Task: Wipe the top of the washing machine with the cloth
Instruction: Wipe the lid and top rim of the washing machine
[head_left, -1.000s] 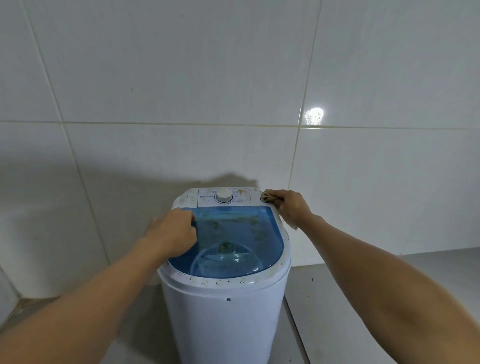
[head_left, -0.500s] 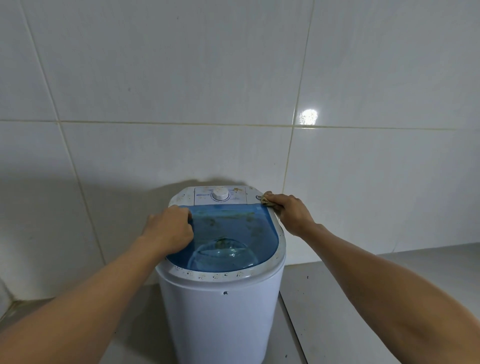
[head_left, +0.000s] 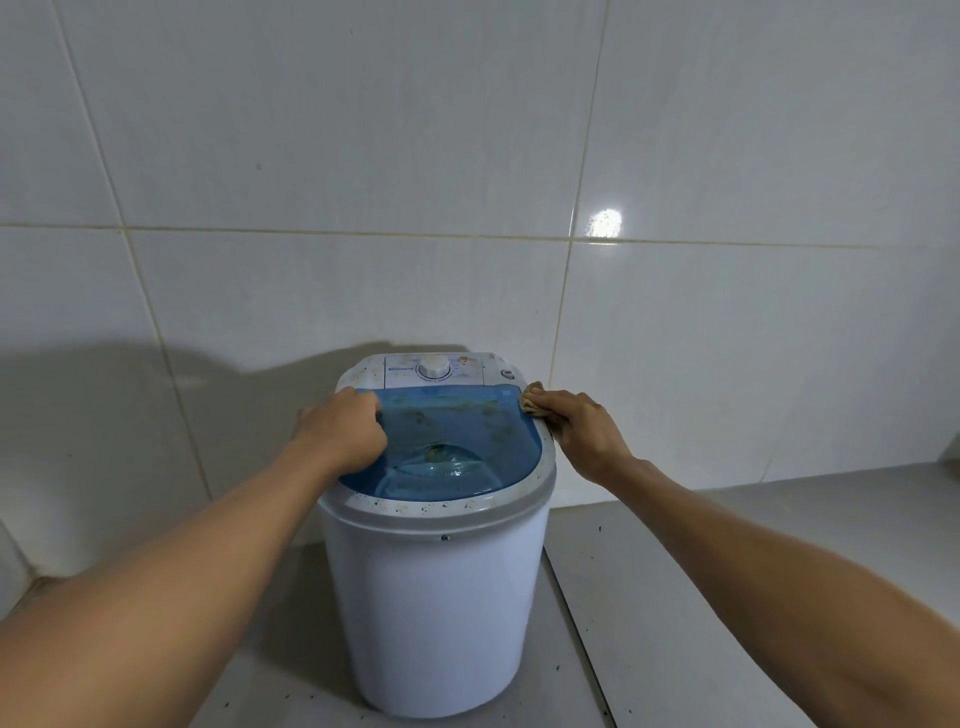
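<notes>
A small white round washing machine (head_left: 431, 597) stands on the floor against the tiled wall. Its top has a see-through blue lid (head_left: 457, 441), stained with brown marks, and a white control panel with a dial (head_left: 434, 367) at the back. My left hand (head_left: 340, 434) is closed on the lid's left rear edge. My right hand (head_left: 576, 423) presses a small tan cloth (head_left: 531, 397) on the right rim, beside the lid's back right corner. Most of the cloth is hidden under my fingers. The white rim (head_left: 447, 506) at the front is speckled with dirt.
A white tiled wall (head_left: 467, 182) rises right behind the machine. Grey floor tiles (head_left: 675, 571) spread to the right and in front, with specks of dirt. The wall corner lies at the far left.
My right hand with the cloth has slid a little forward along the right rim, away from the control panel corner. The left hand keeps its grip on the lid edge.
</notes>
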